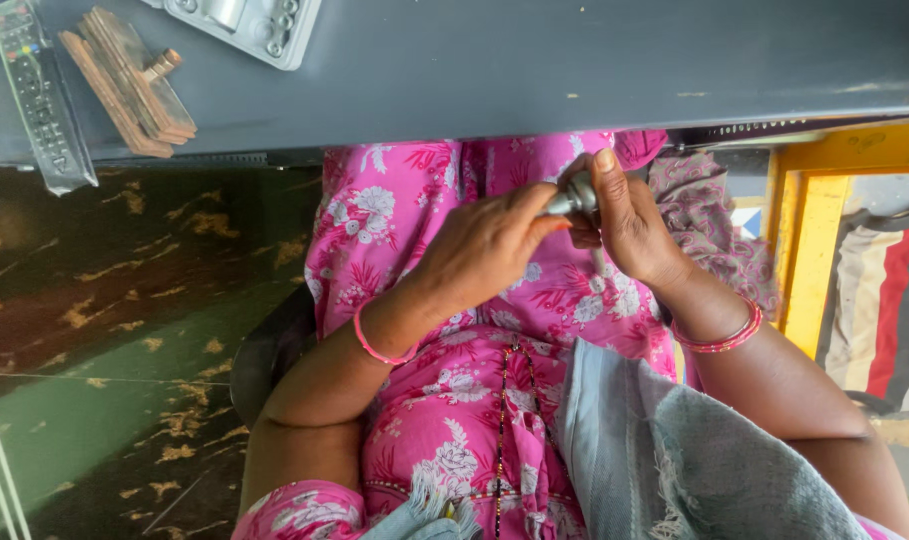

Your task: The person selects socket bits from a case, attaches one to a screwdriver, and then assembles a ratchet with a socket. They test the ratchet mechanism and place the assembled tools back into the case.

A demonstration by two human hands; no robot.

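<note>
Fingers (534,215) of the left hand (484,250) are pinching a small metal part (574,200) from its left, while the right hand (629,225) is wrapping it from the right (both equally near), just below the desk (534,70) edge, over the lap.

A small grey metal part (572,198) is held over the lap, just below the edge of the grey table (534,70). It is gripped by the left hand (486,245) and the right hand (624,215), fingers closed around it. On the table, well left of the hands, a remote control (36,95), stacked wooden pieces (129,80) and a grey tray (249,25) are seen.
</note>
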